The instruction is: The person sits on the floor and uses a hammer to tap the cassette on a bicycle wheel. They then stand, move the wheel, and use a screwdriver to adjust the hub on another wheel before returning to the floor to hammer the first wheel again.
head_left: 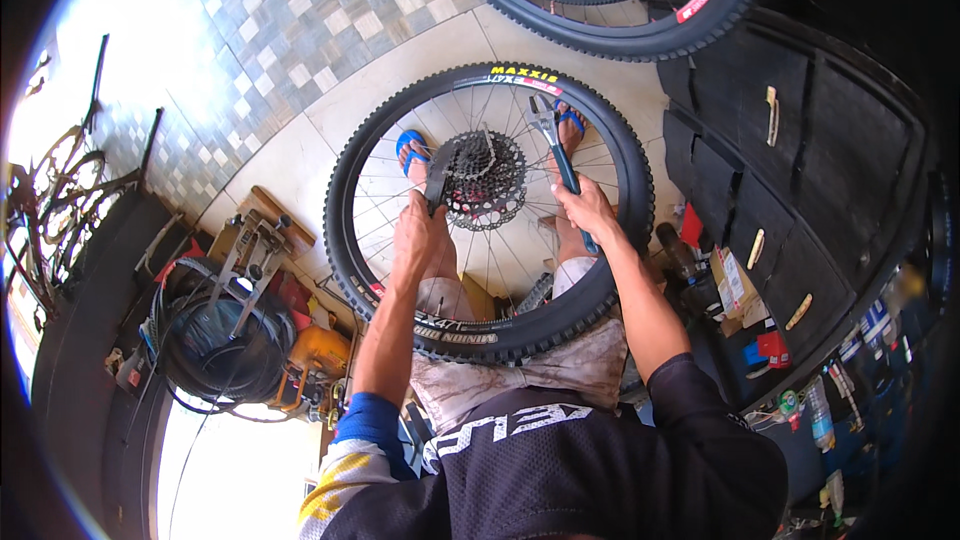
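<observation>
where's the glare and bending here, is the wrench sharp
Head view: glare partly whites out the tiled floor at upper left; head view: the black cabinet curves toward the right rim; head view: adjustable wrench and cassette look fairly sharp.

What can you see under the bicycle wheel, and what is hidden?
Through the bicycle wheel show blue sandals, the person's lower legs and pale floor tiles. The cassette covers most of what lies directly beneath it, so that cannot be told.

Free gap between cassette [488, 186] and wrench [564, 164]; tire [341, 202] encircles.
</observation>
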Available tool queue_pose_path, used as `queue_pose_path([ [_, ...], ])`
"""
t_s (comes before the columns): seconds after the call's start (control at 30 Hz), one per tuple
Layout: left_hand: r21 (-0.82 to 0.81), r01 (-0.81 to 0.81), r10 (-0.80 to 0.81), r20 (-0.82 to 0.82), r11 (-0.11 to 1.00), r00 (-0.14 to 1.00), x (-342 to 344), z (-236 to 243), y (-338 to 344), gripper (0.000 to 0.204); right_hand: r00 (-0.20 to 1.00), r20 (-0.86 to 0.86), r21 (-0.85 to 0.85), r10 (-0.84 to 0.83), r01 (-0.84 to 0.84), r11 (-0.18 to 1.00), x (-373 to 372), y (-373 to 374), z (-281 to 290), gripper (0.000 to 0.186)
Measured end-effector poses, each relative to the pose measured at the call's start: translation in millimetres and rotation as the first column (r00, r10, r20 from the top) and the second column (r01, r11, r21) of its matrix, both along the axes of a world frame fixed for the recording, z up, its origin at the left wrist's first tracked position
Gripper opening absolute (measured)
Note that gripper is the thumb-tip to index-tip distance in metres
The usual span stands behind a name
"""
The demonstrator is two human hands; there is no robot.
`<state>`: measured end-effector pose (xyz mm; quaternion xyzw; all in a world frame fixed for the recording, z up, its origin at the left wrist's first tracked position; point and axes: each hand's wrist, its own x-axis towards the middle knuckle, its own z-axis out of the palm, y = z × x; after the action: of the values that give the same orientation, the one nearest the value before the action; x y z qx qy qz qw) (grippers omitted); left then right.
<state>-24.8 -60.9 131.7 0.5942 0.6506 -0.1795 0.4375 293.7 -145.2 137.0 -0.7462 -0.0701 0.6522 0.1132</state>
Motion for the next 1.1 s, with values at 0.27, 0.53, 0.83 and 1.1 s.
queue_pose_path([
  [0.27,0.023,-0.033,0.033,-0.032,0.999,0.999,39.0,62.7,-30.2,0.036,0.97,-0.063,0.025,-0.233,0.235,0.972,1.2,-7.0,58.3,0.018],
  [0.53,0.037,0.254,-0.256,0.202,0.966,0.945,103.9,76.4,-33.1,0.041,0.959,-0.016,0.114,-0.282,0.281,0.953,13.8,-26.8,90.8,0.026],
  [0.83,0.24,0.456,-0.514,0.458,0.857,0.725,203.9,245.6,58.7,0.035,0.865,0.096,0.456,-0.492,0.401,0.794,59.1,-66.3,213.5,0.025],
  [1.1,0.473,0.513,-0.693,0.571,0.716,0.441,321.5,399.0,104.5,0.027,0.575,-0.152,0.688,-0.804,0.645,0.332,100.9,-84.8,279.8,0.016],
])
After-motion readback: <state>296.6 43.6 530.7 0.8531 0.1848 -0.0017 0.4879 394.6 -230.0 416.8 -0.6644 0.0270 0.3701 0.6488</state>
